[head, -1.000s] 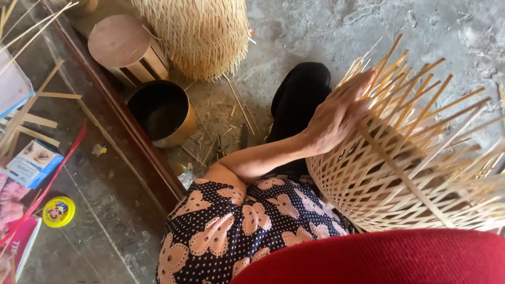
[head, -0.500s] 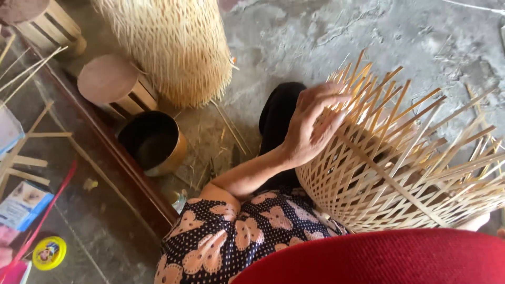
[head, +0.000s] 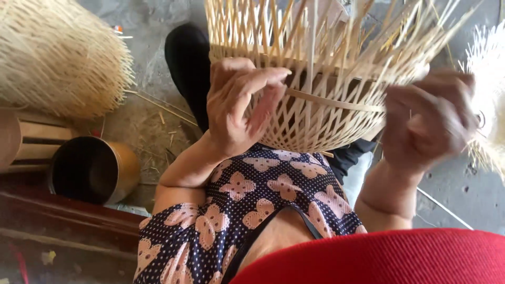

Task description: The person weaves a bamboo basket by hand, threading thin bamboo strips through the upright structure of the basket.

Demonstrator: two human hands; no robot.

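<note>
On the person's lap, over the flower-printed blouse [head: 252, 205], sits a half-woven bamboo basket [head: 321, 115], its open lattice belly turned toward the body and its unwoven stakes fanning upward and out of the top of the view. The left hand [head: 239, 105] lies against the basket's near left wall, fingers curled loosely over the lattice with the fingertips at a thin horizontal bamboo weaver strip [head: 336, 101] that runs across the stakes — pressing on it rather than clenched around anything. The right hand [head: 428, 118] is at the basket's right side, blurred with motion; its fingers look bent toward the stakes, but whether they pinch a strip or merely touch cannot be told. To do this step well, the weaver strip would likely need to be kept flat and snug against the row below, the left fingers pinning it while the right feeds it alternately behind and in front of each stake — evenly, so the lattice gaps stay regular and no stake kinks. To the left on the concrete floor [head: 447, 184] stand a dark round tin [head: 92, 168] and a pale cylindrical wooden stool [head: 26, 139], with another finished bamboo basket [head: 58, 52] lying above them.
</note>
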